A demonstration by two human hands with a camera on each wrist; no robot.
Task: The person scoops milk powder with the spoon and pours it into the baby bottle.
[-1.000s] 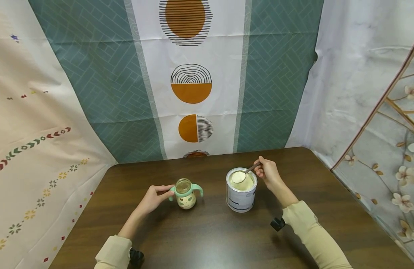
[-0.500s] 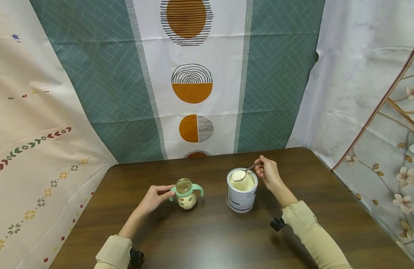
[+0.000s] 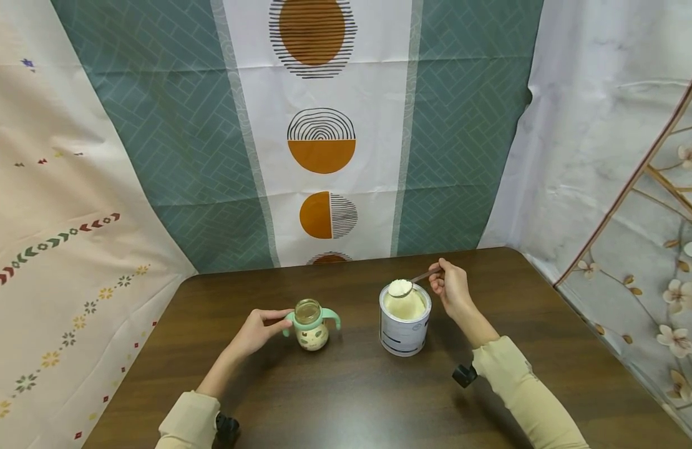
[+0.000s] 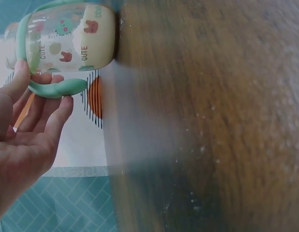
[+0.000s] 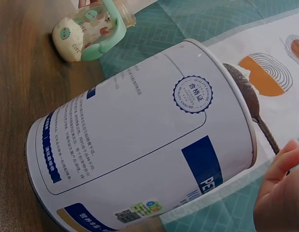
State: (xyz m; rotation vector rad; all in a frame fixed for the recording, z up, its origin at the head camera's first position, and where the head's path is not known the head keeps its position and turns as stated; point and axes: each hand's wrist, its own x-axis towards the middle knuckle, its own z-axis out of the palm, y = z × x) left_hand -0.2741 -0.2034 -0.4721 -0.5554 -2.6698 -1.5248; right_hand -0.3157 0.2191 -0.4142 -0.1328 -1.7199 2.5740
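Observation:
A baby bottle [image 3: 312, 337] with mint-green handles stands upright and uncapped on the table, pale powder in its lower part. My left hand [image 3: 257, 332] holds its left handle [image 4: 60, 89] between thumb and fingers. To the right stands an open white can [image 3: 403, 332] of pale powder, printed with blue labels in the right wrist view. My right hand [image 3: 450, 288] pinches the handle of a dark spoon [image 5: 246, 89]. Heaped with powder [image 3: 400, 287], the spoon's bowl is over the can's far rim; whether it touches the rim I cannot tell.
Everything stands on a dark brown wooden table [image 3: 346, 399]. Behind it hangs a green and white patterned cloth [image 3: 346, 231]. More patterned cloths flank the table at left and right.
My right hand has raised the heaped spoon slightly, from inside the can's opening up to its far rim. The left hand and the bottle have stayed in place.

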